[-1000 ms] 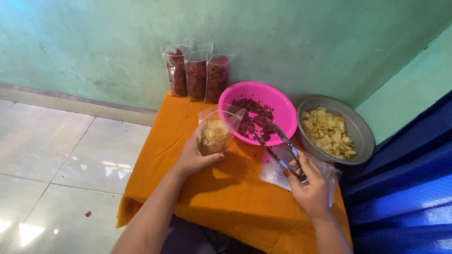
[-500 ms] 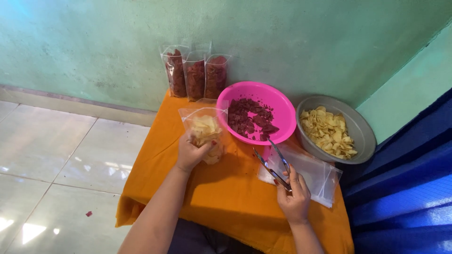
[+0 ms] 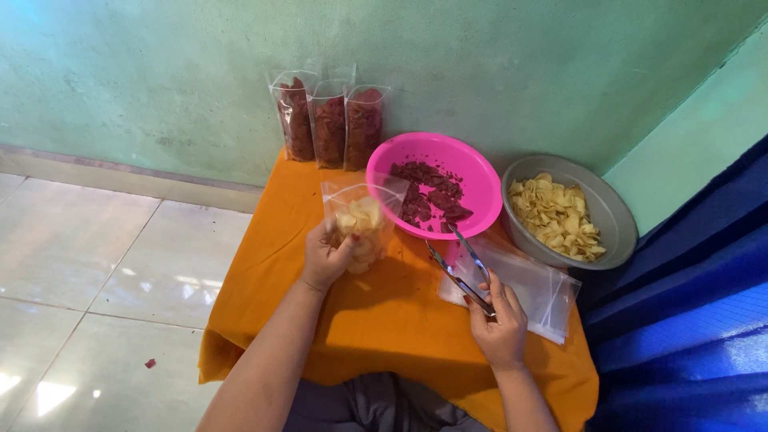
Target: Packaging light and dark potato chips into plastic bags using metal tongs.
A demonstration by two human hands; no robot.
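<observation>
1. My left hand (image 3: 326, 258) is closed around a clear plastic bag (image 3: 362, 226), partly filled with pale yellow chips, and holds it upright over the orange tablecloth (image 3: 376, 320), its mouth open toward the far side.
2. My right hand (image 3: 500, 320) grips the handle end of metal tongs (image 3: 458, 262); the two arms stand a little apart, tips pointing far-left and lying at the near rim of the pink bowl (image 3: 480, 180). I cannot tell whether the tips hold anything.
3. The pink bowl holds dark red chips; the grey metal bowl (image 3: 612, 216) to its right holds more yellow chips.
4. To fill well, I judge the bag should stay upright with its mouth held wide and close to the bowl, so the tongs travel a short way and nothing drops on the cloth.
5. A stack of empty clear bags (image 3: 536, 288) lies flat under my right hand; the tongs should lift clear of it rather than drag across.
6. Three filled bags of red chips (image 3: 330, 126) stand against the green wall (image 3: 200, 72) at the far left of the table, well apart from my hands.
7. Edges: the table ends just left of the held bag, above the tiled floor (image 3: 104, 272); blue cloth (image 3: 688, 320) crowds the right side. Open room lies in the near middle of the tablecloth.
</observation>
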